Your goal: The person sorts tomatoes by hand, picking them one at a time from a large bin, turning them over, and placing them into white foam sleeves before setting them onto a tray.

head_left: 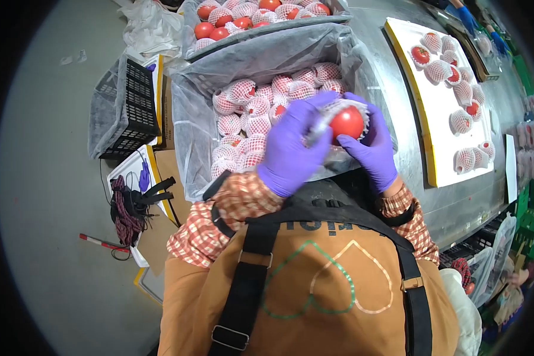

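Observation:
A red tomato (346,123) is held up over the near right part of a lined crate (191,115). My right hand (375,151), in a purple glove, curls round the tomato with the thumb against its near side. My left hand (293,145), also gloved and slightly blurred, is closed on the white foam net (321,126) at the tomato's left side. The net covers the tomato's back and edges, leaving its red front bare. Inside the crate, several net-wrapped tomatoes (257,124) lie in a layer below my hands.
Beyond stands another lined crate (267,32) of tomatoes. On the metal table (381,65) at right, a white foam board (442,130) bears several netted tomatoes. A black lined crate (139,104) is at left. Straps and cords (127,207) lie on a lower surface.

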`<state>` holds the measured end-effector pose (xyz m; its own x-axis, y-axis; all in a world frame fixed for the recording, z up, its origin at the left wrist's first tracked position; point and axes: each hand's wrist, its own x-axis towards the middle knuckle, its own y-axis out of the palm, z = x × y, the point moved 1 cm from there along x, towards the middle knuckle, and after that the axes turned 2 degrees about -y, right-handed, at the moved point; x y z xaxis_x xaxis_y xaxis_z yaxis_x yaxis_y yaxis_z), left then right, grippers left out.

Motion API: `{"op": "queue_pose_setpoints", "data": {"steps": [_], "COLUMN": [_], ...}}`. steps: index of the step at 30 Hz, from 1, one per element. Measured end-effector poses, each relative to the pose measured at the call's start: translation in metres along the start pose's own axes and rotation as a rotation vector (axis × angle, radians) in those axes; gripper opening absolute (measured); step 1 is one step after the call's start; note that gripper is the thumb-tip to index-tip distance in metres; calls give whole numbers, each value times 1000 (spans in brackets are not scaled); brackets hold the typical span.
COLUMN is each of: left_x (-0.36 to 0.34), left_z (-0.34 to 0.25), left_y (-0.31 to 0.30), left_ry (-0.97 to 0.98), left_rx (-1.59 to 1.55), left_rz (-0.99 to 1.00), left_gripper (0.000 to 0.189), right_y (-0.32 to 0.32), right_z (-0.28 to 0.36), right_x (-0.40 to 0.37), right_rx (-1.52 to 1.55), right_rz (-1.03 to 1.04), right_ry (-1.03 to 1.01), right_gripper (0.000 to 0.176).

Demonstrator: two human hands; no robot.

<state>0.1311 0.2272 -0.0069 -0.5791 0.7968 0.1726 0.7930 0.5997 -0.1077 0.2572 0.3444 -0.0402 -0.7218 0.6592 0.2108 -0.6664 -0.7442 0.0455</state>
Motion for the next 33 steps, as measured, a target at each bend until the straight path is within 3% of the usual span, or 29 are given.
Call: {"op": "queue_pose_setpoints", "data": {"steps": [2, 6, 8, 9, 10, 12, 14, 16, 18, 20, 22, 23, 26, 27, 28, 33], "left_x": [-3, -3, -4, -9, -14, -6, 16, 42, 63, 72, 87, 93, 97, 99, 102, 113], "left_z": [-2, 5, 9, 25, 28, 39, 51, 94, 126, 145, 166, 176, 197, 208, 209, 212], "left_y": [18, 34, 43, 51, 51, 37, 10, -29, -73, -94, -120, -128, -132, -131, -129, -130], "left_ry": [403, 405, 351, 371, 451, 517, 225, 307, 192, 100, 62, 26, 83, 119, 121, 15], "left_rx": [314, 274, 135, 45, 41, 347, 444, 599, 939, 1227, 1376, 1526, 1630, 1640, 1639, 1703], "left_rz": [109, 107, 420, 546, 587, 639, 495, 178, 108, 166, 173, 180, 111, 49, 58, 93], "left_gripper": [46, 46, 46, 45, 42, 40, 35, 31, 37, 54, 53, 53, 50, 45, 45, 38], "right_y": [-1, -14, -31, -28, -40, -66, -100, -151, -194, -202, -279, -263, -258, -257, -243, -119], "right_z": [-3, -13, -31, -13, -23, -21, -37, -56, -82, -82, -137, -125, -125, -117, -101, -18], "right_x": [3, -7, -14, -9, -4, 3, 7, 7, 3, 3, -18, -17, -26, -27, -25, -13], "right_rx": [-131, 37, 459, 404, 653, -533, -82, 1003, 1040, 1098, 1060, 804, 631, 1264, 1263, 686], "right_rz": [-22, -219, -243, -279, -325, -182, -332, -351, -481, -711, -631, -736, -710, -787, -796, -500], "right_ry": [-123, 60, 222, 233, 148, -199, -72, 27, 29, 110, 87, 104, 77, 114, 113, 155], "right_gripper": [70, 63, 54, 44, 38, 39, 41, 42, 42, 40, 40, 42, 44, 43, 43, 45]}}
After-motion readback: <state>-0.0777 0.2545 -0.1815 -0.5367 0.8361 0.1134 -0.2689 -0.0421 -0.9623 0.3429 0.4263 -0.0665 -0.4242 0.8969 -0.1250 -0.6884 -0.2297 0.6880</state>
